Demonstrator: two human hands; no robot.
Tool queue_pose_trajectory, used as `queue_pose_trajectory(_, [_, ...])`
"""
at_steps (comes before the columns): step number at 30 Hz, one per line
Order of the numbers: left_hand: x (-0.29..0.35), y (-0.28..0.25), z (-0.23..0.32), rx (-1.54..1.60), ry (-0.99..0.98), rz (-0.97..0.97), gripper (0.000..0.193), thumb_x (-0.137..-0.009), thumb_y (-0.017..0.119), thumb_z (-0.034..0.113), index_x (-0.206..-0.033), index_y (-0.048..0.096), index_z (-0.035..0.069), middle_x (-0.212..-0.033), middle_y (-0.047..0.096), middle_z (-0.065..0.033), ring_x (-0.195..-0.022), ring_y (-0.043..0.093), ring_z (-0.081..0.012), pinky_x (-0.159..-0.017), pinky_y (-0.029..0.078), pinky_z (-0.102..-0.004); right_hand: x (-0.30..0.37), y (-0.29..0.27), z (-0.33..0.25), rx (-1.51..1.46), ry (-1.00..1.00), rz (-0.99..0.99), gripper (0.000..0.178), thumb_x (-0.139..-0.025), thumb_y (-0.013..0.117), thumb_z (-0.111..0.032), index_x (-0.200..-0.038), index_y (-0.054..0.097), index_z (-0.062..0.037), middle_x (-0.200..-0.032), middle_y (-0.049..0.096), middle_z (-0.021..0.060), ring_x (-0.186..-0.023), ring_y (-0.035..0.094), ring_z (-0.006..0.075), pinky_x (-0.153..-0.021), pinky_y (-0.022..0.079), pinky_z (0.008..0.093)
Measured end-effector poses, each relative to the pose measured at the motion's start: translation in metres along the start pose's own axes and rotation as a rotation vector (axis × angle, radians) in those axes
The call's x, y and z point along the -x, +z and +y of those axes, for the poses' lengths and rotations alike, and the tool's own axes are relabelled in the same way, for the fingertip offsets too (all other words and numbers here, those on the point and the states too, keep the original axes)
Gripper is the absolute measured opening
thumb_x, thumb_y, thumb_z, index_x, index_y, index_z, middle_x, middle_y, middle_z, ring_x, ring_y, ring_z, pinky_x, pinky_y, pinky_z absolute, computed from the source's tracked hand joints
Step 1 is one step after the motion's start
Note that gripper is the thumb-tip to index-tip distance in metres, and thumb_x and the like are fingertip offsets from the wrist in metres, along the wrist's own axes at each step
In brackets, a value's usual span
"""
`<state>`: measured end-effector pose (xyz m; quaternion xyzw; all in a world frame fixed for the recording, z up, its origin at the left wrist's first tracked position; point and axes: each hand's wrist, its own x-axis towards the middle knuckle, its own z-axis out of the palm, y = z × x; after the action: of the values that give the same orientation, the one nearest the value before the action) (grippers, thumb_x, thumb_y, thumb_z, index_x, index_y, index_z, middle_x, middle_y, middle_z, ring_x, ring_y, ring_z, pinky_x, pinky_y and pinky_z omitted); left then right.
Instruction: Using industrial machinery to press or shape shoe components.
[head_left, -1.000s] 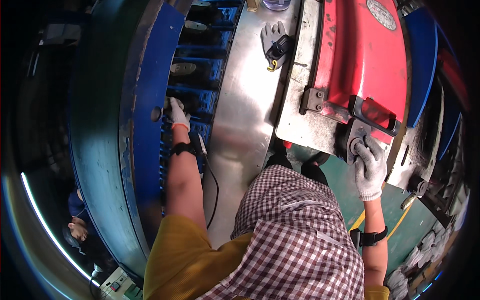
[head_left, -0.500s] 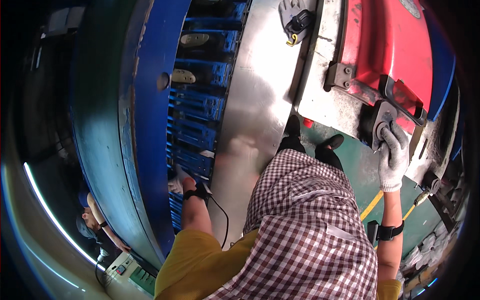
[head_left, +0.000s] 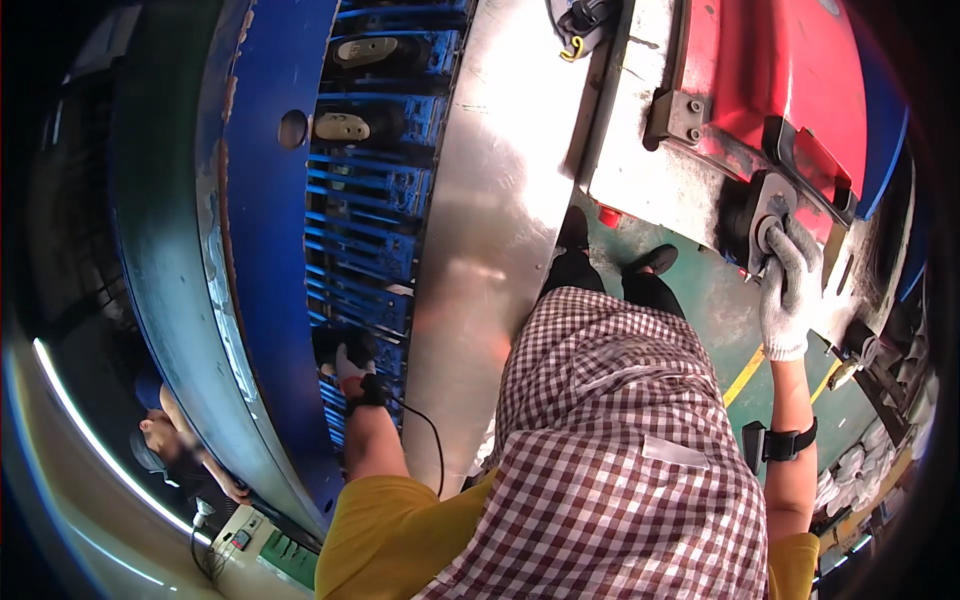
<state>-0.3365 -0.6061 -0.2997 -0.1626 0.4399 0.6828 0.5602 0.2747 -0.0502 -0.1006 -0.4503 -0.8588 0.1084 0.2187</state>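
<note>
My right hand [head_left: 790, 290], in a pale knitted glove, is closed on a dark block with a grey face [head_left: 770, 205] at the corner of the red machine [head_left: 815, 90]. Its fingers curl over a round raised part of that face. My left hand [head_left: 348, 368] reaches into the blue slatted rack [head_left: 395, 235]. Its thumb lies against a dark object [head_left: 345, 345] whose kind I cannot make out, and its other fingers are hidden. Farther along the rack sit dark pieces with beige oval plates [head_left: 342, 127] with holes.
A shiny metal ledge [head_left: 490, 190] runs between the rack and the red machine. A black-and-grey item with a yellow loop [head_left: 580, 25] lies at its far end. A blue panel [head_left: 275, 200] borders the rack. Beyond it another person [head_left: 170, 440] stands at far left.
The dark object beside my left hand now shows, where only the glove showed before. My right hand keeps its hold at the red machine. The view has shifted slightly.
</note>
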Motion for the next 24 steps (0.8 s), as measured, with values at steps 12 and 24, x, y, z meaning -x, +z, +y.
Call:
queue_pose_trajectory(12, [-0.023,0.139,-0.07,-0.258,0.54,0.621,0.035,-0.101,0.069,0.033,-0.124,0.067,0.007,-0.122,0.071,-0.0097,-0.111,0.068,-0.0242,-0.093,0.059,-0.0382,-0.002,0.002,0.009,-0.013,0.004,-0.01,0.042,-0.084,0.066,0.006,-0.123,0.071,-0.0083,-0.135,0.066,0.0194,-0.125,0.062,0.0375,-0.11,0.046,0.0465])
queue_pose_trajectory(24, [-0.068,0.339,-0.122,-0.094,0.19,0.014,0.051,-0.099,0.064,0.019,-0.147,0.053,0.007,-0.147,0.059,-0.0139,-0.135,0.056,-0.0345,-0.113,0.044,-0.0619,-0.008,-0.007,0.004,-0.081,0.01,0.069,0.036,-0.084,0.068,-0.004,-0.119,0.073,-0.0117,-0.125,0.069,0.0127,-0.116,0.063,0.0317,-0.105,0.046,0.045])
